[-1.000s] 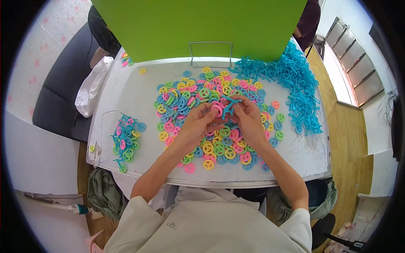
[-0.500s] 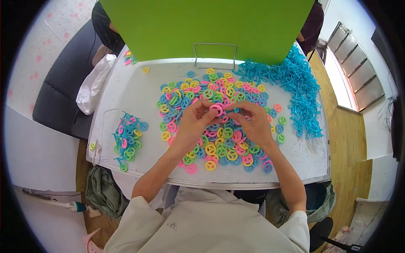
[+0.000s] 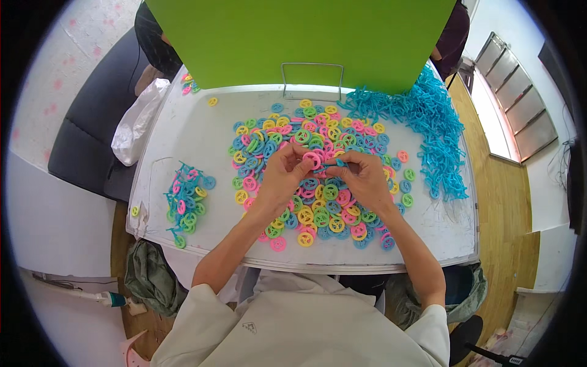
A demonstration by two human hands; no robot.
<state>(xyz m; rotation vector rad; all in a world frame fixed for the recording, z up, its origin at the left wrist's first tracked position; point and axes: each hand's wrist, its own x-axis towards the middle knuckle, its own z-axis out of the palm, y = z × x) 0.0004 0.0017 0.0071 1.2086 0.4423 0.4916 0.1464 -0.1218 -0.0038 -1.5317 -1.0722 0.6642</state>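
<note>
My left hand point(image 3: 284, 176) pinches a pink plastic wheel point(image 3: 312, 160) between thumb and fingers. From the right, my right hand point(image 3: 362, 175) grips a thin teal plastic stem point(image 3: 338, 163), whose end meets or nearly meets the wheel; the exact contact is too small to make out. Both hands hover over a wide heap of small spoked wheels point(image 3: 321, 215) in pink, yellow, green and blue. To the left lies a smaller pile of teal stems with wheels on them point(image 3: 185, 199).
A large mound of loose teal stems point(image 3: 437, 134) covers the table's right side. Across the back stands a green panel point(image 3: 299, 43) with a wire frame point(image 3: 312, 81) at its foot. A white plastic bag point(image 3: 139, 122) hangs by the left edge. Parts of other people show behind the panel.
The teal stem has turned within my right fingers and now points toward the pink wheel. My left hand has shifted only slightly.
</note>
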